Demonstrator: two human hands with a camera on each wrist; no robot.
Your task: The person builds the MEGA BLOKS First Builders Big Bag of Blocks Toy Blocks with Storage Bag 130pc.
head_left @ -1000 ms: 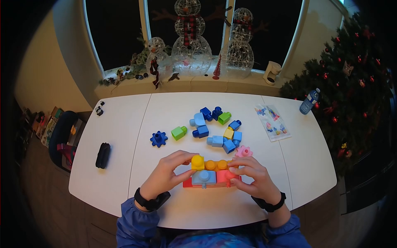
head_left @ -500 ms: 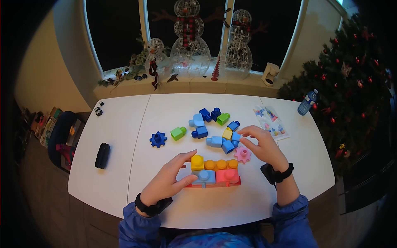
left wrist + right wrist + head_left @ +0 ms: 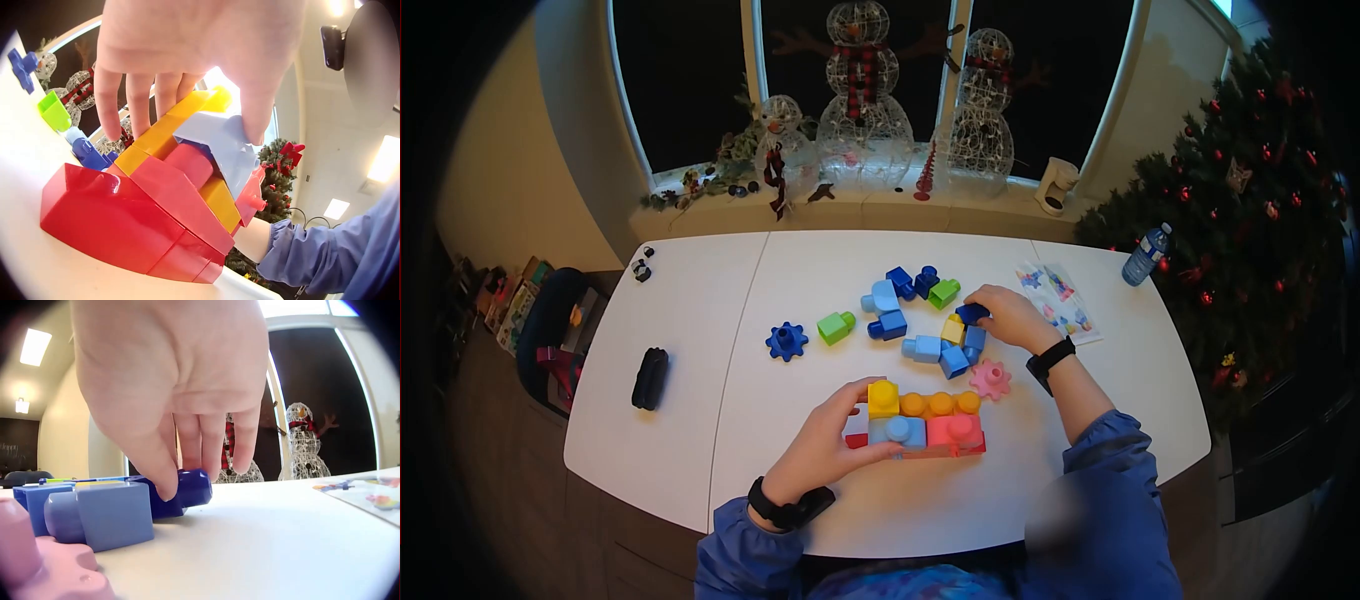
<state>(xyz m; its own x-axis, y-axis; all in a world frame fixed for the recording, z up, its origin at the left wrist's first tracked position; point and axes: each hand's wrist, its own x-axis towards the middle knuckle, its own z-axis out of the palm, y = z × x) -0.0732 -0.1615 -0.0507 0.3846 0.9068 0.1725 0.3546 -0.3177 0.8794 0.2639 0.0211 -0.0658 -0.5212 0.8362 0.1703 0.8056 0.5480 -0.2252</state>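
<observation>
Pinching a likely light, rigid, dark-blue building block (image 3: 972, 313) best held by its sides, the right hand (image 3: 1012, 318) sits right of centre, the left hand (image 3: 824, 445) gripping a block structure (image 3: 945, 432).

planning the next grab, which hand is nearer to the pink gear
Right. The right hand is just beyond the pink gear, pinching a dark blue block; the left hand is farther off, at the left end of the block build.
</observation>
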